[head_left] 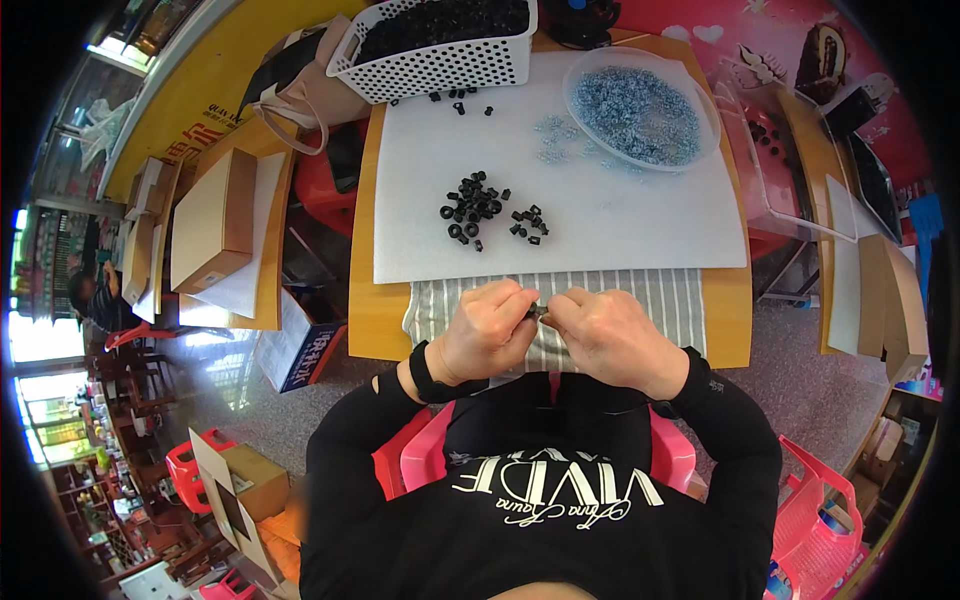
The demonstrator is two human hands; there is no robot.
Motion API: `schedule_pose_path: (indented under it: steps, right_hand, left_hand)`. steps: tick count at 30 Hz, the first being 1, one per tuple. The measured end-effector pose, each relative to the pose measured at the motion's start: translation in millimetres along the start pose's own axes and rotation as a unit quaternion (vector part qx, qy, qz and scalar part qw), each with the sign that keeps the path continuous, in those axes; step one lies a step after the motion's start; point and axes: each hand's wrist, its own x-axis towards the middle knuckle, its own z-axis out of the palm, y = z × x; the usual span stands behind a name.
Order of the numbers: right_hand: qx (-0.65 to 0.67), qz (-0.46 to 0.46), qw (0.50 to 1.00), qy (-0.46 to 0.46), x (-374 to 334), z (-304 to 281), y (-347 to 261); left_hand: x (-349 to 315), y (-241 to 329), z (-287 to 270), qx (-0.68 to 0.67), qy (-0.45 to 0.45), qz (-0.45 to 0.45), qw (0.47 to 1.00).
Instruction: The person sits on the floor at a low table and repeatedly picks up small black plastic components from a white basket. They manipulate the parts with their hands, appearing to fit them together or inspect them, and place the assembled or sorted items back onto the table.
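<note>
My left hand and my right hand meet over a grey striped cloth at the table's front edge. Both are closed, fingertips pinched around one small dark part between them; its shape is mostly covered by my fingers. Beyond my hands, on a white foam sheet, lies a pile of small black ring-shaped parts. Just right of that pile sits a smaller cluster of black pieces.
A white perforated basket full of black parts stands at the far left. At the far right, a clear round tray holds many small bluish transparent pieces, some spilled beside it. A handbag rests left of the basket. Cardboard boxes flank the table.
</note>
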Motion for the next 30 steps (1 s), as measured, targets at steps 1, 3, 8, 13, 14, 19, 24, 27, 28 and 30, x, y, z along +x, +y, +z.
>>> schedule_pose_path:
  steps: [1, 3, 8, 13, 14, 19, 24, 27, 28, 30]
  right_hand:
    - [-0.005, 0.001, 1.000, -0.006, 0.3, -0.4, -0.2]
    - [-0.009, 0.003, 1.000, -0.017, 1.7, -1.9, -0.4]
    - [0.000, 0.003, 0.999, -0.049, 1.8, -5.2, -0.3]
    - [-0.001, 0.012, 0.996, -0.089, 5.9, -10.6, -0.4]
    - [-0.003, 0.010, 0.995, -0.095, 6.7, -11.2, 0.4]
    - [-0.006, 0.013, 0.998, -0.065, 8.2, -10.9, 3.4]
    - [0.040, 0.036, 0.999, 0.001, 0.0, -2.1, 10.1]
    - [0.076, 0.065, 0.994, 0.046, -10.4, -0.5, 13.4]
    - [0.086, 0.079, 0.991, 0.067, -14.7, -0.1, 15.8]
    - [0.058, 0.098, 0.990, 0.079, -25.3, 1.8, 19.0]
  left_hand:
    - [0.9, 0.6, -0.8, 0.006, -0.003, 0.003, 1.000]
    - [1.9, -0.4, -1.0, 0.018, -0.008, 0.013, 1.000]
    - [-2.1, -6.2, 5.7, 0.028, -0.007, 0.050, 0.998]
    - [-4.2, -7.1, 7.9, 0.034, -0.027, 0.044, 0.998]
    - [-4.2, -7.3, 8.5, 0.036, -0.032, 0.043, 0.998]
    - [-1.6, -10.5, 12.0, -0.012, -0.020, 0.000, 1.000]
    - [1.8, -3.5, 8.2, -0.146, 0.016, -0.137, 0.980]
    - [0.4, -2.5, 4.6, -0.184, 0.029, -0.193, 0.963]
    - [0.9, -1.9, 2.6, -0.183, 0.032, -0.196, 0.963]
    - [-1.9, 2.0, 2.0, -0.197, 0.029, -0.212, 0.957]
